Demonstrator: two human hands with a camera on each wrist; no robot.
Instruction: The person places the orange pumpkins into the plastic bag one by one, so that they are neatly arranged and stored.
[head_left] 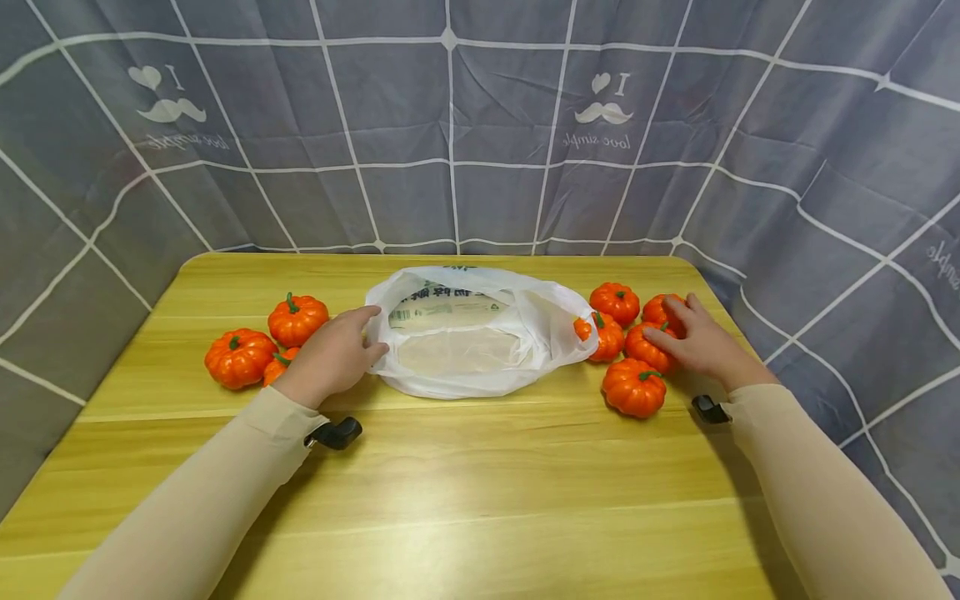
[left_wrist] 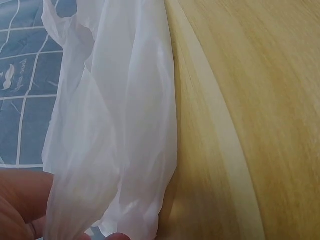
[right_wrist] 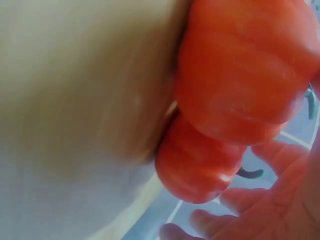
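Note:
A white plastic bag (head_left: 457, 387) lies on the table with its mouth spread open and dark print showing inside. My left hand (head_left: 337, 354) holds the bag's left edge, with the white film between thumb and fingers in the left wrist view. On the right, my right hand (head_left: 701, 342) reaches over small orange pumpkins with green stems, fingers spread. Its fingertips are at a back pumpkin (head_left: 658, 311), and its thumb is by a nearer pumpkin (head_left: 647, 348). Two pumpkins fill much of the right wrist view, the larger pumpkin (right_wrist: 240, 75) beside the palm.
The bag's right handle loop overlaps one pumpkin (head_left: 609, 337); another pumpkin (head_left: 615, 302) sits behind it, and a pumpkin (head_left: 633, 388) stands nearest me. Three more, including a pumpkin (head_left: 240, 358), cluster left of my left hand. A grey checked curtain (head_left: 487, 125) surrounds the wooden table (head_left: 487, 500).

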